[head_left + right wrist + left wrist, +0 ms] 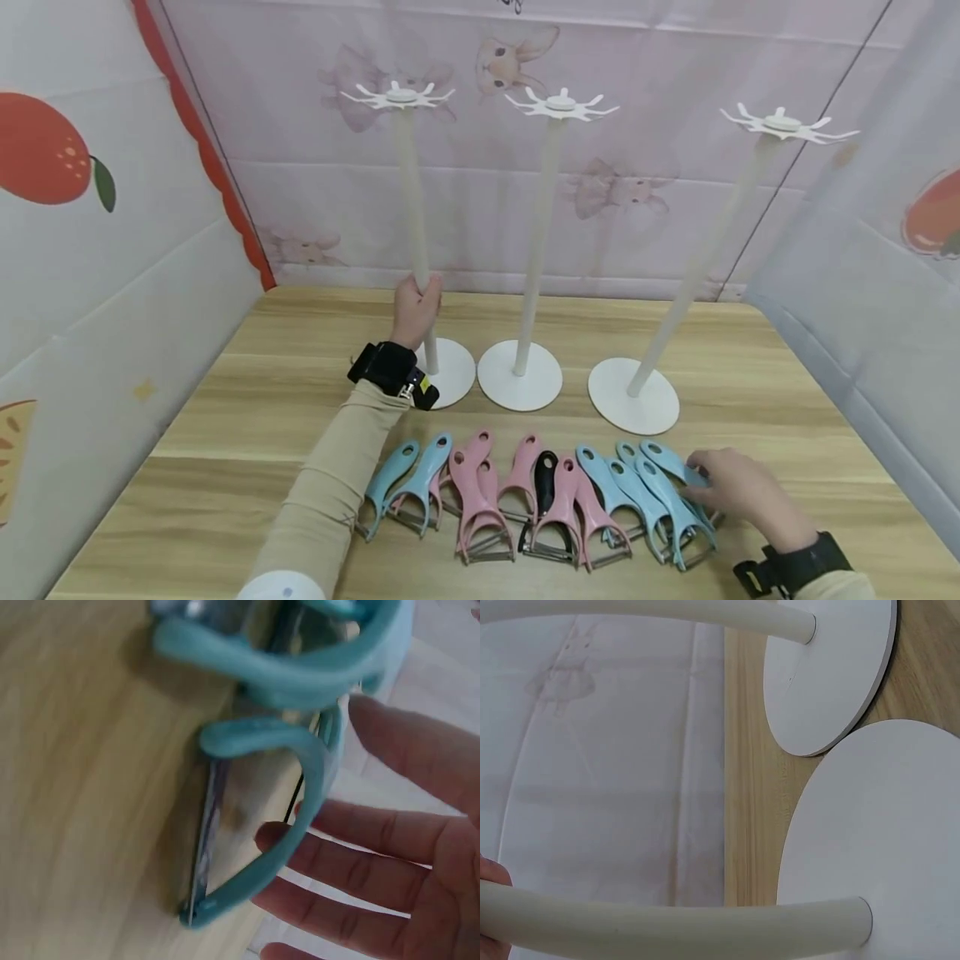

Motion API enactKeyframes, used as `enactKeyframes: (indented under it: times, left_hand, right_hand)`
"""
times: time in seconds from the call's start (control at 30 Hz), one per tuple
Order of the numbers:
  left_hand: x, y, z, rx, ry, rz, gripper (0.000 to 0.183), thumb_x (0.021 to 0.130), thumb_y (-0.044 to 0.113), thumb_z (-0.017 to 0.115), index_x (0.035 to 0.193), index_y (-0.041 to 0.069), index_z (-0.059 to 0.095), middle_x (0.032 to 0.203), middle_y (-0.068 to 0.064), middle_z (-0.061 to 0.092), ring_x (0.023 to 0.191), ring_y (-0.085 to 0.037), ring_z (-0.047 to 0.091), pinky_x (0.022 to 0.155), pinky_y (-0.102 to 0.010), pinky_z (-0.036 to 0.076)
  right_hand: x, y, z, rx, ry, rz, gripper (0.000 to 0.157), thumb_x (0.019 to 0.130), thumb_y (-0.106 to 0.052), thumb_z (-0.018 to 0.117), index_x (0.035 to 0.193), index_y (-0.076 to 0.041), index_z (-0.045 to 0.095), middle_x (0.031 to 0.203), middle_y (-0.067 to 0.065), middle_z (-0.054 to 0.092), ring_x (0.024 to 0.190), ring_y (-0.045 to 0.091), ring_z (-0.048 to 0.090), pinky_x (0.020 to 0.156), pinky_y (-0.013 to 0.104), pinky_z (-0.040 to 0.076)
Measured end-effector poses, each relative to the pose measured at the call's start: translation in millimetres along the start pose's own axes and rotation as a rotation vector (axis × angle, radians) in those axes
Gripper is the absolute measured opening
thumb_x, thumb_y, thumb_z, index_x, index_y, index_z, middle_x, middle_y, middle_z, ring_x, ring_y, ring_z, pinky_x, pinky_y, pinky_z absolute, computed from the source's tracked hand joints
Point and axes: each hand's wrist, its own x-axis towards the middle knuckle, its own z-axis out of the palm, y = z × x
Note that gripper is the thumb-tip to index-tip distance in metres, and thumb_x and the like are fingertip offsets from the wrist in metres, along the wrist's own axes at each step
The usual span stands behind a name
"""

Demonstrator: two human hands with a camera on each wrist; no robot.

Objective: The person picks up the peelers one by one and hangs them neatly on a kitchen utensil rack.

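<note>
My left hand [416, 313] grips the lower pole of the left white stand [412, 192], which has a round base and a ring of hooks on top. Only some fingertips [493, 874] appear in the left wrist view, around that pole. At the right end of a row of peelers, my right hand [738, 490] reaches in among the light blue ones. In the right wrist view its fingers [360, 862] lie extended behind a light blue peeler [313, 766], with the thumb apart from them beside another peeler's handle. Whether the fingertips press on it is hard to tell.
A middle stand [540, 225] and a right stand [693, 267] stand upright on the wooden table [225, 500]. Several pink peelers [471, 487] and a black peeler [545, 479] lie in the row before them. Printed cloth walls [480, 217] enclose the table's back and sides.
</note>
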Motion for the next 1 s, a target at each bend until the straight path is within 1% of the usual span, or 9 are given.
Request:
enactKeyframes:
  times: [0.17, 0.3, 0.37, 0.5, 0.57, 0.63, 0.77, 0.87, 1.0]
  left_hand:
    - [-3.4, 7.8, 0.5, -0.025, 0.0, -0.028, 0.028, 0.092, 0.009, 0.047, 0.064, 0.008, 0.043, 0.052, 0.001, 0.041, 0.045, -0.008, 0.038, 0.043, -0.022, 0.031]
    - [-8.7, 20.7, 2.4, -0.028, 0.01, -0.007, 0.027, 0.09, 0.005, 0.047, 0.063, 0.006, 0.043, 0.052, 0.0, 0.041, 0.046, -0.009, 0.039, 0.043, -0.023, 0.031]
    - [-9.0, 20.6, 3.8, -0.019, 0.019, -0.004, 0.027, 0.09, 0.005, 0.046, 0.063, 0.007, 0.042, 0.052, 0.001, 0.041, 0.045, -0.008, 0.038, 0.042, -0.022, 0.031]
    - [-4.3, 6.9, 5.6, 0.007, 0.053, -0.014, 0.028, 0.091, 0.008, 0.048, 0.064, 0.009, 0.042, 0.053, 0.002, 0.041, 0.045, -0.007, 0.038, 0.042, -0.022, 0.03]
    - [-2.8, 1.9, 5.9, 0.017, 0.072, -0.007, 0.028, 0.091, 0.009, 0.048, 0.064, 0.009, 0.042, 0.053, 0.001, 0.041, 0.045, -0.007, 0.038, 0.042, -0.022, 0.031]
    - [-2.1, -1.1, 5.7, 0.023, 0.087, 0.002, 0.027, 0.09, 0.01, 0.049, 0.064, 0.009, 0.042, 0.053, 0.001, 0.041, 0.045, -0.007, 0.038, 0.042, -0.022, 0.031]
    - [-2.5, -3.1, 4.6, 0.031, 0.097, 0.0, 0.026, 0.09, 0.01, 0.049, 0.064, 0.009, 0.042, 0.054, 0.0, 0.042, 0.046, -0.008, 0.039, 0.042, -0.022, 0.031]
    - [-3.3, -2.9, 4.6, 0.03, 0.095, -0.006, 0.026, 0.09, 0.01, 0.048, 0.065, 0.009, 0.041, 0.055, 0.0, 0.042, 0.046, -0.008, 0.038, 0.043, -0.022, 0.031]
    - [-3.8, -2.4, 5.5, 0.037, 0.1, -0.009, 0.028, 0.09, 0.012, 0.049, 0.064, 0.009, 0.042, 0.056, 0.0, 0.042, 0.046, -0.008, 0.037, 0.043, -0.023, 0.03]
  right_hand:
    - [3.1, -4.5, 6.4, -0.017, -0.005, 0.031, 0.024, 0.072, -0.015, 0.072, 0.09, -0.002, 0.064, 0.076, 0.003, 0.061, 0.062, 0.014, 0.053, 0.055, 0.032, 0.044]
    - [3.3, -6.9, 5.4, -0.022, 0.002, 0.059, 0.018, 0.07, -0.01, 0.071, 0.084, -0.001, 0.063, 0.069, 0.002, 0.056, 0.057, 0.014, 0.05, 0.05, 0.03, 0.042]
    - [2.2, -8.0, 2.8, -0.011, 0.023, 0.069, 0.016, 0.07, -0.008, 0.07, 0.082, -0.001, 0.062, 0.065, 0.002, 0.054, 0.055, 0.014, 0.049, 0.049, 0.029, 0.042]
    - [-0.9, -14.3, -8.5, 0.014, 0.132, 0.053, 0.022, 0.072, -0.006, 0.067, 0.088, 0.007, 0.06, 0.066, 0.004, 0.055, 0.053, 0.014, 0.049, 0.047, 0.029, 0.041]
    - [-1.0, -22.0, -16.5, 0.032, 0.215, 0.004, 0.024, 0.074, -0.005, 0.066, 0.091, 0.01, 0.06, 0.066, 0.005, 0.056, 0.052, 0.014, 0.047, 0.045, 0.029, 0.039]
    - [-0.2, -35.1, -26.2, 0.062, 0.295, -0.064, 0.028, 0.076, -0.007, 0.067, 0.096, 0.011, 0.059, 0.07, 0.007, 0.059, 0.054, 0.018, 0.052, 0.047, 0.032, 0.043]
    - [6.2, -74.7, -48.5, 0.19, 0.398, -0.244, 0.029, 0.08, -0.01, 0.067, 0.103, 0.008, 0.06, 0.084, 0.014, 0.065, 0.072, 0.027, 0.063, 0.062, 0.04, 0.051]
    - [17.4, -108.0, -63.7, 0.349, 0.403, -0.383, 0.031, 0.083, -0.008, 0.065, 0.11, 0.006, 0.059, 0.096, 0.016, 0.065, 0.083, 0.027, 0.064, 0.071, 0.041, 0.051]
    - [40.4, -146.5, -78.6, 0.544, 0.399, -0.496, 0.032, 0.085, -0.006, 0.062, 0.115, 0.006, 0.057, 0.099, 0.017, 0.065, 0.087, 0.026, 0.064, 0.075, 0.033, 0.051]
